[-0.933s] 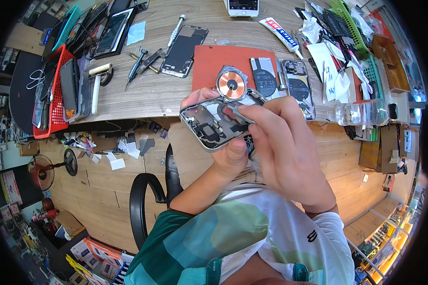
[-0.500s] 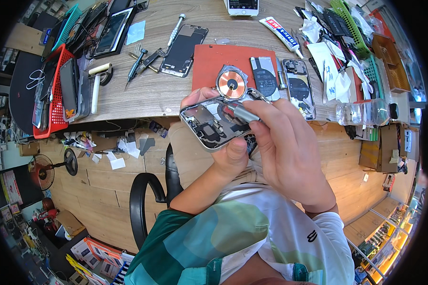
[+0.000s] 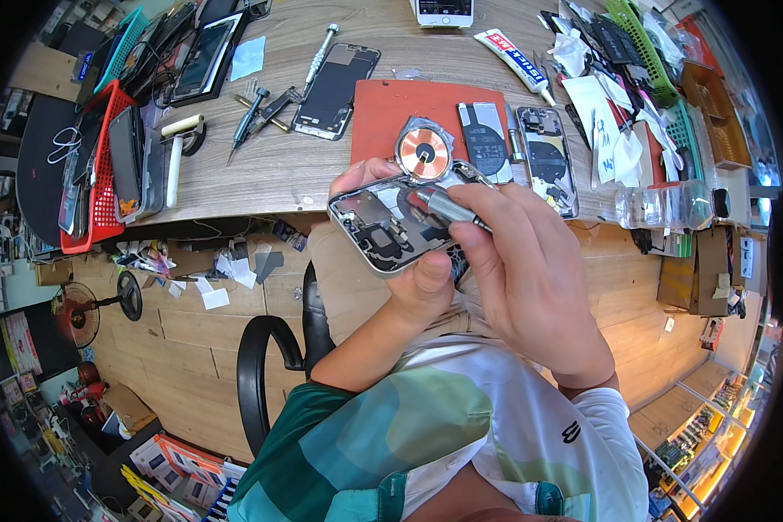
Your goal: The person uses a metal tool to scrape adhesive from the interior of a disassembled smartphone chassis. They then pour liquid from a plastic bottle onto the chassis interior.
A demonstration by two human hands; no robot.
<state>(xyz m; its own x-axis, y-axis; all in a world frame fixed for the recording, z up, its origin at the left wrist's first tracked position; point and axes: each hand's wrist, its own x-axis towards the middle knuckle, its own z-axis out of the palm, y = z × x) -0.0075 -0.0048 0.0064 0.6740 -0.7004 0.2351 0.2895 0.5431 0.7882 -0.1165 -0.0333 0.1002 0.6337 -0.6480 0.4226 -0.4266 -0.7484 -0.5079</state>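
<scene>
My left hand (image 3: 424,283) grips an opened phone housing (image 3: 376,228) from below, tilted above the table's front edge. Its thumb lies along the near side and fingers show at the far left corner. A round copper charging coil (image 3: 424,150) stands folded up at the housing's far edge. In my right hand (image 3: 531,270), between thumb and fingers, is a short metal cylindrical tool with a knurled grip (image 3: 451,207). Its reddish end points into the housing; the contact spot is too small to make out. Beyond lie a phone battery (image 3: 485,143) and another opened phone (image 3: 546,161).
An orange-red mat (image 3: 383,109) lies on the wooden table. Around it are a detached phone screen (image 3: 337,91), screwdrivers (image 3: 250,117), a glue tube (image 3: 515,65) and a small hammer (image 3: 174,165). A red basket (image 3: 104,178) stands left, a clear plastic bottle (image 3: 665,206) right.
My right thumb and fingers have shifted slightly along the tool, and more of its knurled grip shows. The phone housing and my left hand stay nearly in place.
</scene>
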